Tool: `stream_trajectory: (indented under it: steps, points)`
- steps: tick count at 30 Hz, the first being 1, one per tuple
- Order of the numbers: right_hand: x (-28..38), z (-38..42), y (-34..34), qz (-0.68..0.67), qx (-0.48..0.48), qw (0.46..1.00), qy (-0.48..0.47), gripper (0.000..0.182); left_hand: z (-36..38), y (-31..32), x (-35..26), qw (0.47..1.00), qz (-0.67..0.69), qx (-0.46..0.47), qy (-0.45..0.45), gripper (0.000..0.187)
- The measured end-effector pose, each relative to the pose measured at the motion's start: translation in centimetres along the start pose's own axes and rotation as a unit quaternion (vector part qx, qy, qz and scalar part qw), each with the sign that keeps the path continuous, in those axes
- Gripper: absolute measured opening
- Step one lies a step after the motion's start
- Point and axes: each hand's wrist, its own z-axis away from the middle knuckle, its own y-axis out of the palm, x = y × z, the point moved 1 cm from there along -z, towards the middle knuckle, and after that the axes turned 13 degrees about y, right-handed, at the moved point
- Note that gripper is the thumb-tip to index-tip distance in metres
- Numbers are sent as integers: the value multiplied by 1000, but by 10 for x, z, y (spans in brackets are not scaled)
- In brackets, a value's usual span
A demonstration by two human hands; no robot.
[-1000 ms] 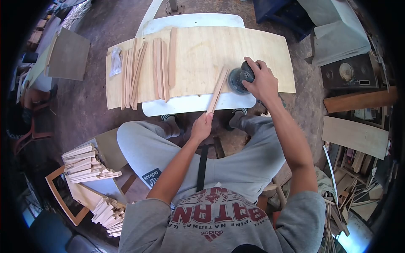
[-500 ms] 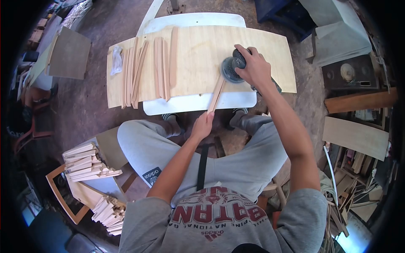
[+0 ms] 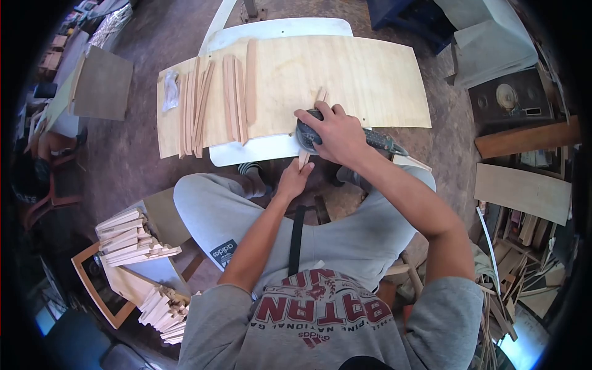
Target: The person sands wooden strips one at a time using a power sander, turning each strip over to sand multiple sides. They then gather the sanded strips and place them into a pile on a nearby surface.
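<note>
My right hand (image 3: 338,132) is wrapped round a dark power sander (image 3: 307,132), which rests on a narrow wooden strip (image 3: 322,94) at the front edge of the plywood board (image 3: 370,80). The far end of the strip shows beyond the sander. My left hand (image 3: 295,179) grips the strip's near end, close to the sander's pad. To the left on the board lie several wooden strips (image 3: 196,111) and a second group of strips (image 3: 234,98), with a clear plastic bag (image 3: 171,90) beside them.
Under the board is a white tabletop (image 3: 253,152). Stacks of wooden pieces (image 3: 132,237) stand at the lower left near a wooden frame (image 3: 98,290). Scrap wood (image 3: 512,271) and a speaker panel (image 3: 507,97) are at the right. A person (image 3: 34,169) sits at the far left.
The sander has moved with my right hand down the strip towards my left hand, and the strip's far end is now uncovered. My left hand still holds the near end.
</note>
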Motion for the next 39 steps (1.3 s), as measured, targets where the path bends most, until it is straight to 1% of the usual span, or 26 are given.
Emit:
stream_trajectory:
  steps: [4,7,8,10,11,12,13,14,15,16,17,18,19,20,21,23,26,27,30,33,34,35,36,37,38,39]
  points:
    - [-24,-42,3,-9,-60,996,68,79,4,-8,-4,999,6,19,-43,52]
    - [-71,-93,-5,-6,-91,983,158,76,-2,-15,0,1000,11,12,-18,54]
    - [-86,-102,-11,-32,-96,976,195,77,-4,-16,1,992,100,24,-71,55]
    - [-113,-107,-7,-20,-117,962,247,79,-6,-19,1,945,273,44,-175,58]
    - [-123,-105,-5,-12,-114,956,270,79,-3,-21,-2,915,338,47,-215,70]
    - [-128,-101,-3,-3,-108,950,294,79,-6,-29,4,956,206,83,-191,72]
    - [-131,-95,-1,-2,-108,950,293,78,-7,-39,14,976,71,120,-165,74]
    - [-136,-87,1,1,-109,950,294,77,-9,-48,23,976,-65,156,-135,77]
    - [-138,-80,2,4,-110,949,296,76,-8,-69,-2,973,-101,151,-140,81]
    - [-139,-74,2,6,-112,948,297,76,-16,-82,-11,971,-162,123,-127,64]
    - [-139,-67,2,7,-114,948,296,76,-24,-88,-28,963,-261,36,-48,46]
    - [-139,-63,3,8,-116,948,296,77,-32,-94,-45,933,-355,-52,32,31]
    - [-139,-61,5,6,-115,949,294,77,-43,-97,-60,926,-335,-81,154,24]
    - [-140,-58,7,4,-115,949,292,78,-56,-100,-70,904,-309,-109,274,24]
    - [-140,-56,7,3,-117,950,290,78,-74,-99,-62,866,-379,-72,318,25]
    - [-141,-52,6,1,-112,949,294,79,-109,-101,-37,765,-507,0,397,27]
    - [-146,-48,2,-1,-108,946,306,80,-133,-124,-42,739,-527,99,407,22]
    - [-147,-45,2,-3,-104,945,311,80,-133,-132,-54,694,-538,66,473,25]
    - [-154,-43,5,-6,-111,942,315,80,-123,-143,-91,821,-469,169,276,27]
    - [-156,-42,4,-12,-122,940,318,80,-101,-138,-71,946,-263,86,169,34]
    - [-155,-43,2,-16,-123,942,311,79,-100,-119,-28,975,-176,47,132,38]
    - [-153,-43,2,-20,-123,944,304,79,-78,-105,-37,999,16,46,23,37]
    - [-150,-40,2,-23,-122,947,298,78,-63,-87,-30,989,137,37,-43,32]
    - [-146,-38,2,-29,-116,952,281,78,-48,-72,-25,972,212,49,-87,24]
    - [-141,-37,2,-35,-111,958,263,78,-34,-55,-16,964,240,50,-100,20]
    - [-134,-35,2,-39,-104,963,244,78,-17,-40,-25,947,285,17,-146,24]
